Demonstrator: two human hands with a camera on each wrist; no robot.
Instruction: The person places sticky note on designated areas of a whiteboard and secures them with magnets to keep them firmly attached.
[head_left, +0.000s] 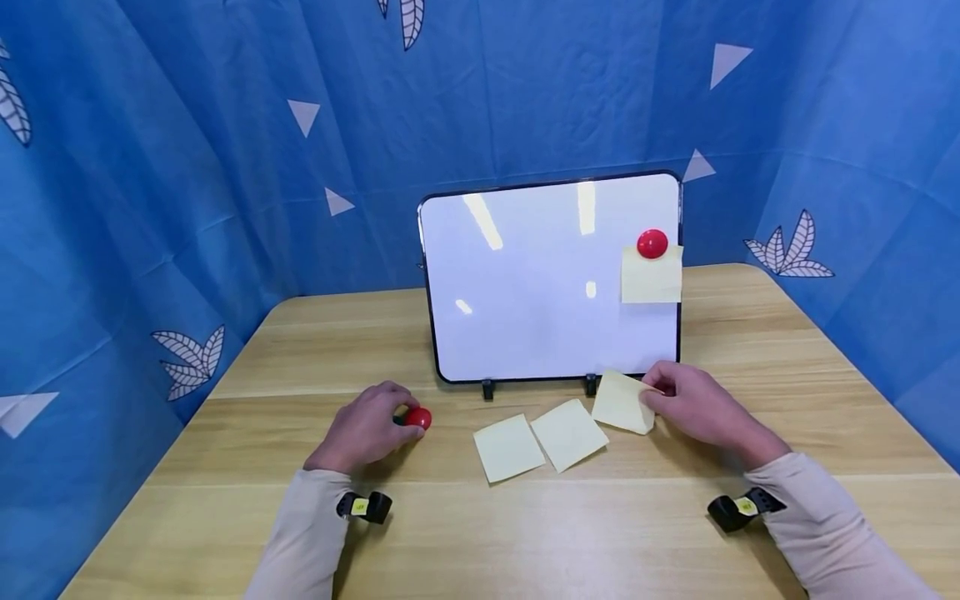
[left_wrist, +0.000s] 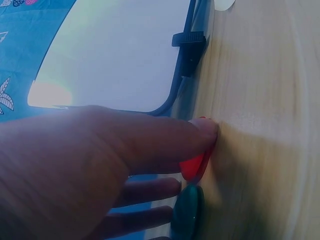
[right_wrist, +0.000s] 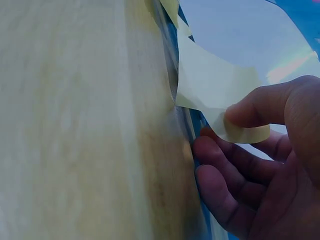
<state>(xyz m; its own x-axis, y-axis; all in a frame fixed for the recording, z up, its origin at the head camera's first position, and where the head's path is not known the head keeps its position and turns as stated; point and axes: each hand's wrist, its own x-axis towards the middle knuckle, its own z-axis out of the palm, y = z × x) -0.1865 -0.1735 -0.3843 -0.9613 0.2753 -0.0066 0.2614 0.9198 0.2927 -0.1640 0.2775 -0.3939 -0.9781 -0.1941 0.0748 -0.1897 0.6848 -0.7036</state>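
Observation:
My left hand (head_left: 369, 427) pinches a round red magnet (head_left: 417, 418) on the table, left of the whiteboard; the thumb lies over it in the left wrist view. Right beside it, under the other fingers, is a green magnet (left_wrist: 186, 212). My right hand (head_left: 693, 402) pinches a pale yellow sticky note (head_left: 622, 403) by its right edge, thumb on top, just in front of the board. In the right wrist view that note (right_wrist: 215, 80) bends up at the gripped edge. To its left, two more notes, one in the middle (head_left: 570, 434) and one leftmost (head_left: 509, 449), lie on the table.
A black-framed whiteboard (head_left: 540, 292) stands upright on small black feet (head_left: 488, 390) at the back. On its right side a red magnet (head_left: 652, 243) holds up a yellow note (head_left: 651, 279). A blue patterned curtain (head_left: 487, 92) hangs behind the wooden table (head_left: 570, 533).

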